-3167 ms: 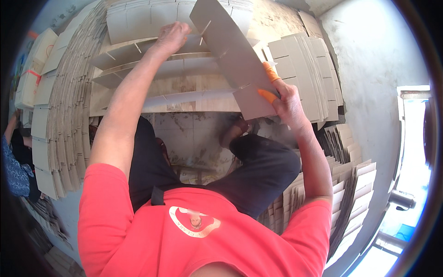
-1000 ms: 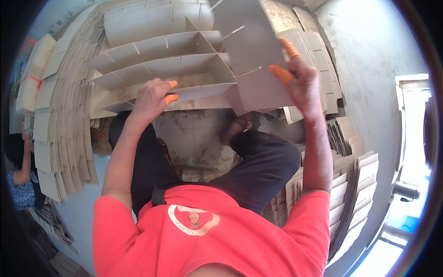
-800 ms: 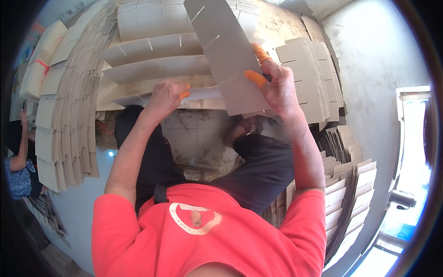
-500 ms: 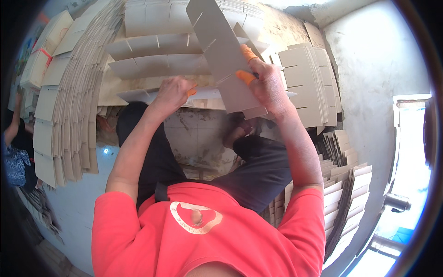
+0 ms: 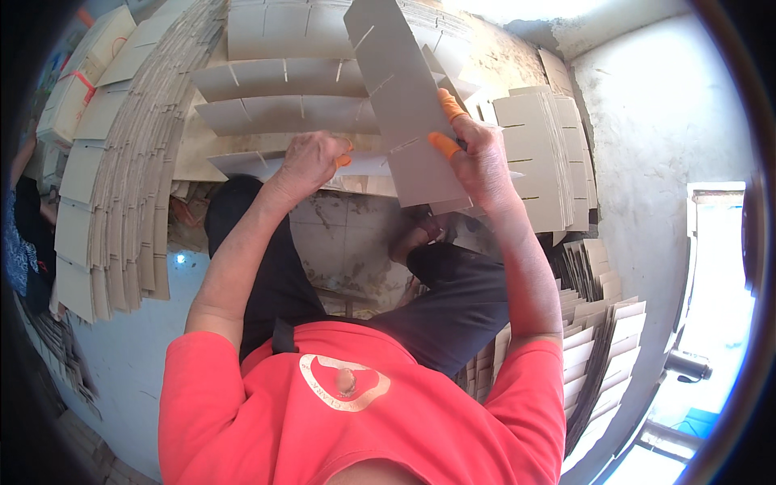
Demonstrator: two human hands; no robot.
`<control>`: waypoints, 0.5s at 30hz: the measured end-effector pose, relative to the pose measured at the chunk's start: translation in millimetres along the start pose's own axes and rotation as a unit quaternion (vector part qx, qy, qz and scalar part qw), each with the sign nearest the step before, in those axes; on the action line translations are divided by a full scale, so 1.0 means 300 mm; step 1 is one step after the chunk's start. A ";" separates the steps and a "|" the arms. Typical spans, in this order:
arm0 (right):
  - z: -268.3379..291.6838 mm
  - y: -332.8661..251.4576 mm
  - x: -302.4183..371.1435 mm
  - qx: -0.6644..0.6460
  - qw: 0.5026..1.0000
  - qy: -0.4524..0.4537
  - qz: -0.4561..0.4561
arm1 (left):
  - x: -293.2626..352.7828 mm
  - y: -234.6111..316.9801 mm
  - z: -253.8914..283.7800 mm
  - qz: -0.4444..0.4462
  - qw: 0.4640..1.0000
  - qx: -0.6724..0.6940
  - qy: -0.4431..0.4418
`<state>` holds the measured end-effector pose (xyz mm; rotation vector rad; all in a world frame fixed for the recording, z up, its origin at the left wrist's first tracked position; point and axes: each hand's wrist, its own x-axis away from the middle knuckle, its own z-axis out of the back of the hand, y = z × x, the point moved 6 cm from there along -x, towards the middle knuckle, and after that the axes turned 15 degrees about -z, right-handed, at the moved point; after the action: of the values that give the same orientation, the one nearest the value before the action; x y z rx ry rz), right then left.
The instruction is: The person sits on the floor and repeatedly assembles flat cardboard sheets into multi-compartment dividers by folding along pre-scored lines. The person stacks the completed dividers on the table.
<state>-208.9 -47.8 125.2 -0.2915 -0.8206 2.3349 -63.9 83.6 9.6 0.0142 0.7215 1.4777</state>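
My right hand (image 5: 478, 158), with orange finger covers on its thumb and a finger, grips a long grey cardboard divider strip (image 5: 396, 105). The strip slants up and away to the left, its cut slots showing along one side. Other pieces of cardboard stand partly hidden behind it. My left hand (image 5: 311, 164) is closed, its orange-covered fingertips together at the nearest standing slotted strip (image 5: 242, 165). Whether those fingers pinch that strip or something smaller is hidden. Farther back, two more slotted strips (image 5: 283, 78) (image 5: 283, 115) stand on edge in rows across the work surface.
Tall stacks of cardboard strips (image 5: 133, 162) line the left side. More stacked slotted strips (image 5: 529, 158) stand at the right, with bundles (image 5: 598, 356) lower down by my right arm. Another pile (image 5: 323, 28) lies at the back. Part of another person (image 5: 28, 234) shows at the far left.
My right hand and its divider strip have shifted slightly right and toward me. My left hand stays closed near the nearest strip, a little farther right. The whole view has shifted slightly.
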 end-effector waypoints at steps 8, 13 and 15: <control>-0.011 0.020 0.003 -0.013 1.000 0.004 0.023 | -0.002 -0.010 -0.004 -0.001 1.000 0.002 -0.010; -0.079 0.057 -0.030 -0.002 0.997 -0.029 0.075 | -0.010 -0.006 -0.006 -0.011 1.000 -0.002 -0.021; -0.114 0.059 -0.048 -0.004 0.995 -0.028 0.090 | -0.016 -0.006 -0.007 -0.008 1.000 0.001 -0.028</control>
<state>-193.1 -51.0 87.4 -0.3157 -0.8626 2.5191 -63.0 78.1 9.2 0.0508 0.6767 1.4553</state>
